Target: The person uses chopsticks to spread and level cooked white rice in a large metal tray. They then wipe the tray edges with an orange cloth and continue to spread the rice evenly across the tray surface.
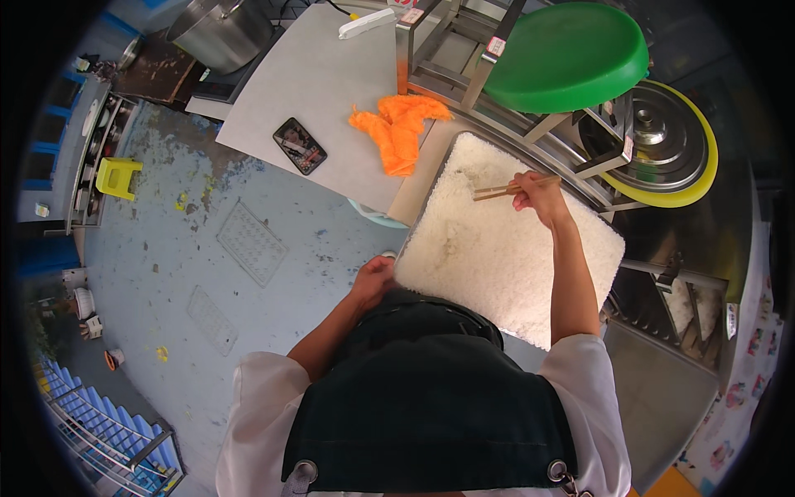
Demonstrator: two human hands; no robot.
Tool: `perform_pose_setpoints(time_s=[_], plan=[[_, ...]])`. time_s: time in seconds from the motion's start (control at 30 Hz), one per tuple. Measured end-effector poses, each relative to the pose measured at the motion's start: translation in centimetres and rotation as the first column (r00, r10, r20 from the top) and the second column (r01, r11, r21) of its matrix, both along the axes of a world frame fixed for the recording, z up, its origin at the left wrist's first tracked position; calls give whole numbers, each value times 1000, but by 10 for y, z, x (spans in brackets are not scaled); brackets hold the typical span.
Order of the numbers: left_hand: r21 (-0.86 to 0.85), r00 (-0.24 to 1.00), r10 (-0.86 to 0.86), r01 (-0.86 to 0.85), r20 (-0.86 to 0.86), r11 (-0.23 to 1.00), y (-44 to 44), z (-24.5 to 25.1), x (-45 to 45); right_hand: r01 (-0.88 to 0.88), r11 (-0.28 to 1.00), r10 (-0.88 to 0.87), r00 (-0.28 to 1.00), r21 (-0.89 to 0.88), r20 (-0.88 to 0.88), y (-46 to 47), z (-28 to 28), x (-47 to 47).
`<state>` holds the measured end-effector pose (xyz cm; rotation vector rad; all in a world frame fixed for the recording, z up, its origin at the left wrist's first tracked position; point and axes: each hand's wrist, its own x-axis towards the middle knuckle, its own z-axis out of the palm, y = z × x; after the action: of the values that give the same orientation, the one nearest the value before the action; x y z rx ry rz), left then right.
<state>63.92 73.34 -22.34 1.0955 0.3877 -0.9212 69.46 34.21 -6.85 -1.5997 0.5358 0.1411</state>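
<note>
A rectangular metal tray (442,163) lies in front of me, filled nearly to its rim with white grains that look like cooked rice (484,255). My right hand (538,194) grips a pair of wooden chopsticks (492,192) above the far half of the tray. Their tips reach the rice, close to a shallow disturbed patch. At the tray's near left corner, my left hand (374,279) has its fingers curled against the edge; the fingertips are partly hidden. A second small hollow shows in the rice at its left side.
A pale table (323,68) holds a smartphone (300,146) and an orange cloth (397,133). Beyond the tray stands a metal rack (540,133) with a green round board (568,56) and a metal lid (658,140). On the right, a steel cabinet (658,366) stands open with trays inside.
</note>
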Motion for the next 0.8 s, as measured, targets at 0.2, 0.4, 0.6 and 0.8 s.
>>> perform_pose_setpoints(time_s=[0.2,0.4,0.6,0.8], plan=[[21,999,-33,33,14,999,-5,3,1,19,780,159,961,-625,227,93,21,-92],[28,996,-47,49,-74,998,-15,2,6,171,789,20,953,-590,302,76,38,-103],[61,993,-13,21,-114,998,-27,9,9,275,935,-165,897,-224,411,60,43,-117],[166,995,-69,57,68,985,-35,7,7,499,849,-502,663,172,555,64,24,-53]])
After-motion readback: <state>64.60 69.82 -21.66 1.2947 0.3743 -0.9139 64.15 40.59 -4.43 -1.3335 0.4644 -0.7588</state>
